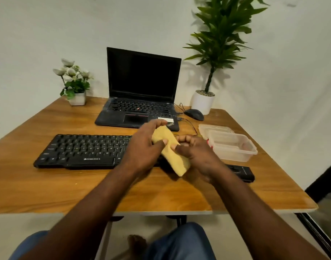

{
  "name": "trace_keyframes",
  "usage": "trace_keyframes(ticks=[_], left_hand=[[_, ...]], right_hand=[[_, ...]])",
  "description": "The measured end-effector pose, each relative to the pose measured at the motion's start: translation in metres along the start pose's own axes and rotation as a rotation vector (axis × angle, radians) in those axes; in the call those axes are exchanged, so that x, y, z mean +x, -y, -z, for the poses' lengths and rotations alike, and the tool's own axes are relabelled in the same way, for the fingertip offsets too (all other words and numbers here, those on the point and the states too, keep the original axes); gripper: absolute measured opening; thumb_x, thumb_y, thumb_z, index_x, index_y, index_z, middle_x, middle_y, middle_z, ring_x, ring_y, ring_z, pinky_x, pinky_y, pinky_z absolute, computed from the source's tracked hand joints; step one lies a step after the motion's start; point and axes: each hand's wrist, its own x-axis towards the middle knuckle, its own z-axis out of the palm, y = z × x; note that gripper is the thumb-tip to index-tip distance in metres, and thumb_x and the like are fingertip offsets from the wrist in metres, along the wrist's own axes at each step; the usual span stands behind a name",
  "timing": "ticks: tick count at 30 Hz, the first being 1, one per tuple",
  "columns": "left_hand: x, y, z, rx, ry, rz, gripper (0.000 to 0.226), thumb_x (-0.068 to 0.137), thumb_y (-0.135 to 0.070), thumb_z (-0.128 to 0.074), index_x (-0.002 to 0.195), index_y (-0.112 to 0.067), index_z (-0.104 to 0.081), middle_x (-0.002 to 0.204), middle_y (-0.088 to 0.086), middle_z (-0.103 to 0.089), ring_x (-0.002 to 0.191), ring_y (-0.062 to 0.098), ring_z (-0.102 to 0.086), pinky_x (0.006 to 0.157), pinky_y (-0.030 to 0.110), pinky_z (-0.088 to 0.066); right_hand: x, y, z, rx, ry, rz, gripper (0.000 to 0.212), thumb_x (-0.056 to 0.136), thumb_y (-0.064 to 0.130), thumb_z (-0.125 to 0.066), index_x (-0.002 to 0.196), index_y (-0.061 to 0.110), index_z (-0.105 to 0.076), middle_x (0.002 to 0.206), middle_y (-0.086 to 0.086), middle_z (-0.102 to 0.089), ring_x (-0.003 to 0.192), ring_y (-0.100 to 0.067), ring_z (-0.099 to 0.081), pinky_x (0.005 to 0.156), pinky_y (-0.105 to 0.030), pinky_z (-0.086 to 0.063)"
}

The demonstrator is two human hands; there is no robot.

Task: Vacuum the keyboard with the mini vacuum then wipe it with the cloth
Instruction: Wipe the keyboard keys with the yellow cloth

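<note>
Well, desk (86, 188): wooden, lay beneath the left hand (142, 152) and right hand (196, 154).
keyboard (82, 151): black, stretched leftward from the left hand, its right end hidden under both hands.
mini vacuum (241, 171): black, lay just right of the right hand.
cloth (172, 152): yellow, folded, held between the hands.
left hand: fingers curled round the cloth's far end.
right hand: thumb and curled fingers pinched the cloth's middle.

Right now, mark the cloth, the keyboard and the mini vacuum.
yellow cloth (176, 162): head view, on its lower end.
Zebronics keyboard (86, 149): head view, on the left key rows.
mini vacuum (242, 172): head view, on its exposed black body.
</note>
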Motion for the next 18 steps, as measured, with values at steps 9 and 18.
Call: trace_keyframes(ticks=[9, 18], left_hand=[[0.027, 0.054, 0.051, 0.939, 0.285, 0.016, 0.116, 0.072, -0.103, -0.022, 0.160, -0.028, -0.032, 0.162, 0.002, -0.041, 0.146, 0.025, -0.040, 0.120, 0.050, -0.032], [0.040, 0.064, 0.056, 1.027, 0.436, -0.016, 0.149, 0.043, -0.115, -0.019, 0.157, -0.021, -0.037, 0.160, 0.002, -0.043, 0.144, 0.024, -0.042, 0.122, 0.049, -0.028]], right_hand=[[0.062, 0.016, -0.019, -1.000, -0.580, 0.400, 0.037, 0.090, 0.023, -0.069, 0.127, 0.027, -0.070, 0.112, -0.003, -0.075, 0.099, -0.026, -0.069, 0.083, -0.039, -0.058], [0.095, 0.026, -0.070, -1.313, -0.161, 0.373, 0.039, 0.087, 0.018, -0.068, 0.122, 0.033, -0.074, 0.112, 0.005, -0.072, 0.100, -0.017, -0.063, 0.083, -0.034, -0.057]])
